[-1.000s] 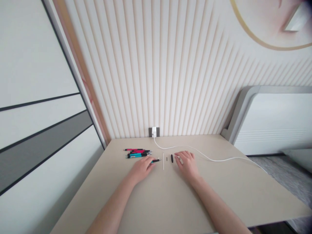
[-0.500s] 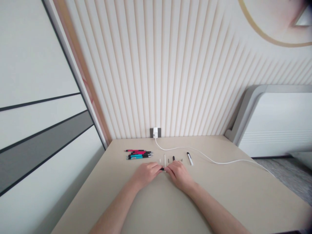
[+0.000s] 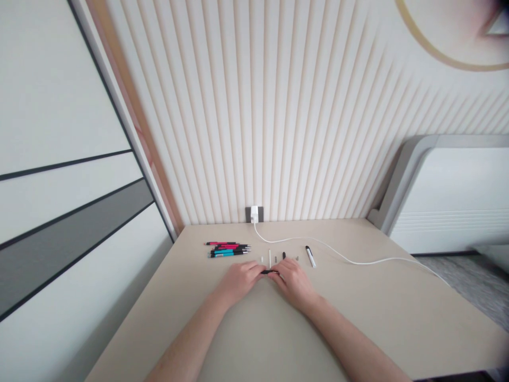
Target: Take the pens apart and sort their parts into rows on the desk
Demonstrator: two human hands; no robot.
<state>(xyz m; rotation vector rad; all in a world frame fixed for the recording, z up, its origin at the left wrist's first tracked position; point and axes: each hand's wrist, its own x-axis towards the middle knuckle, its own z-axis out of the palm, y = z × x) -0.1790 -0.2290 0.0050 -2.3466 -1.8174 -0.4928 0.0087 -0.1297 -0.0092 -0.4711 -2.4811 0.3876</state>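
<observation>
Left hand (image 3: 240, 280) and right hand (image 3: 293, 278) drew together since a second ago; both pinch black pen (image 3: 266, 272), lower centre.

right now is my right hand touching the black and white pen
Apart: the head view shows bare tabletop between the right hand and the black and white pen, which lies to its right.

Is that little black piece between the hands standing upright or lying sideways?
Sideways: the black piece stretches across from the left hand to the right hand, held by both.
</observation>
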